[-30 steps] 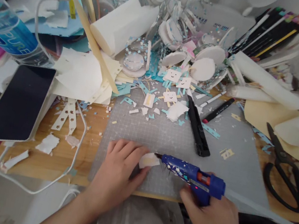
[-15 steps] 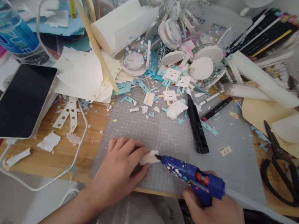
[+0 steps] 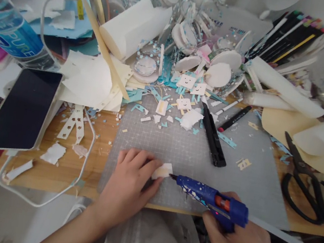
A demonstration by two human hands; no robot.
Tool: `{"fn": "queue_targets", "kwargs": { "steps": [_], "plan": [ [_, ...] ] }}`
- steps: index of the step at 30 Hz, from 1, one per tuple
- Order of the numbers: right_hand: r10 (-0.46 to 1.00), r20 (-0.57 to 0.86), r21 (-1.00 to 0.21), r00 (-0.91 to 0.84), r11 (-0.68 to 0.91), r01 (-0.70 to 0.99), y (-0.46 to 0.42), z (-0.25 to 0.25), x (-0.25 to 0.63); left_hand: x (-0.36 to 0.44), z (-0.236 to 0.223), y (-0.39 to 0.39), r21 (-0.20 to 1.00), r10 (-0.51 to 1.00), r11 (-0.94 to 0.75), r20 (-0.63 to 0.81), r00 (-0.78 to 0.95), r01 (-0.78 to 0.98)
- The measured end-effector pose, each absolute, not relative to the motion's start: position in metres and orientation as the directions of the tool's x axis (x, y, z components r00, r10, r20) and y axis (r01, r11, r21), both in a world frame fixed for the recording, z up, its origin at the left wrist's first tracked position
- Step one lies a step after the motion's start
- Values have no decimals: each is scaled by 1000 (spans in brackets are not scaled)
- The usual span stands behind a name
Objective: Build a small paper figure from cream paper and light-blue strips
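Observation:
My left hand (image 3: 133,179) pinches a small white paper piece (image 3: 162,171) between thumb and forefinger, low over the grey cutting mat (image 3: 147,135). A pale yellow strip shows on that piece. In my right hand (image 3: 242,238) is a blue glue gun (image 3: 211,198), its side speckled with paper bits and a small red light showing. Its dark nozzle tip points left, at the right edge of the paper piece; whether they touch I cannot tell. A long translucent glue stick (image 3: 294,241) sticks out of the gun's back end.
A black utility knife (image 3: 213,136) and a marker (image 3: 235,118) lie on the mat. Little smiling paper figures (image 3: 183,103) sit among scraps behind. Black scissors (image 3: 305,174) are at the right; a phone (image 3: 22,110), white cable (image 3: 90,151) and water bottle (image 3: 12,30) at the left.
The glue gun and my right hand have shifted slightly right and down, so the nozzle has drawn back from over the paper piece to its right edge. My left hand stays put.

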State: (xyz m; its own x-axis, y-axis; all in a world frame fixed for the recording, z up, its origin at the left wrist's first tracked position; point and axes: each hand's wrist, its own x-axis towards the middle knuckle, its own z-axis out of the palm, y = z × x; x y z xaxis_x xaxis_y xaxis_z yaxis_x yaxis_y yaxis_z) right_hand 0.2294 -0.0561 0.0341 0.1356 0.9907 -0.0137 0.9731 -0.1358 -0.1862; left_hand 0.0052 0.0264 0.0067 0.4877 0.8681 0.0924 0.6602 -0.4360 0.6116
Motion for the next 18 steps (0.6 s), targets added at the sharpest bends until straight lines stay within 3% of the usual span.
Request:
{"fn": "queue_targets", "kwargs": {
  "steps": [13, 18],
  "plan": [
    [995, -22, -122, 101, -103, 987, -51, 34, 227, 5, 7, 28, 622, 867, -434, 89, 491, 652],
    [997, 68, -160, 24, -12, 987, -44, 31, 231, 5, 7, 28, 619, 867, -428, 75, 493, 659]
  ]
}}
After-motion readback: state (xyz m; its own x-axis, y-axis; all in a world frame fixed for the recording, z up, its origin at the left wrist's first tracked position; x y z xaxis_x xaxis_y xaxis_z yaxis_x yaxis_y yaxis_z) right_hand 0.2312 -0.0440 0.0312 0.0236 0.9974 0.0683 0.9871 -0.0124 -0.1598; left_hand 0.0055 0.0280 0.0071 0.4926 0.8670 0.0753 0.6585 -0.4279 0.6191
